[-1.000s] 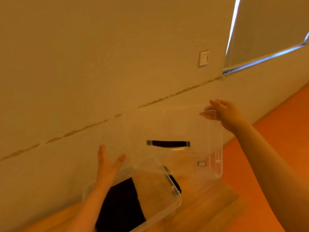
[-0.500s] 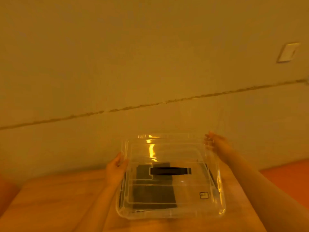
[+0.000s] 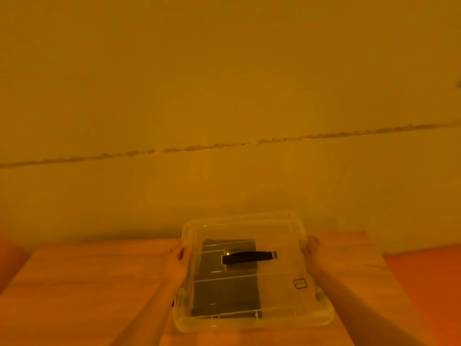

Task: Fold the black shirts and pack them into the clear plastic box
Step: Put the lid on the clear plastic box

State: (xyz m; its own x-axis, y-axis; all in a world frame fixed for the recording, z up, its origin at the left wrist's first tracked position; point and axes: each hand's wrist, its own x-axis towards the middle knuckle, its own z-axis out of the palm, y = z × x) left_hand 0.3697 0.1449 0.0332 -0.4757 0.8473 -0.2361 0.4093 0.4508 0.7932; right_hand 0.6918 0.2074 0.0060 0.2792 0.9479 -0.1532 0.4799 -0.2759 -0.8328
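The clear plastic box (image 3: pixel 252 320) stands on the wooden table with its clear lid (image 3: pixel 282 278) lying flat on top. A black handle (image 3: pixel 249 257) crosses the middle of the lid. Folded black shirts (image 3: pixel 224 295) show through the lid, filling the left half of the box. My left hand (image 3: pixel 177 264) grips the lid's left edge, thumb on the rim. My right hand (image 3: pixel 316 255) grips the lid's right edge with curled fingers.
The wooden table (image 3: pixel 87 283) reaches left of the box and a little past it on the right. A plain wall (image 3: pixel 224 121) with a rough horizontal seam rises right behind the table. Orange floor (image 3: pixel 429 283) shows at the right.
The lid, held up and tilted a second ago, has come down flat onto the box. Both hands came down with it and stay at its side edges. My view has tipped downward.
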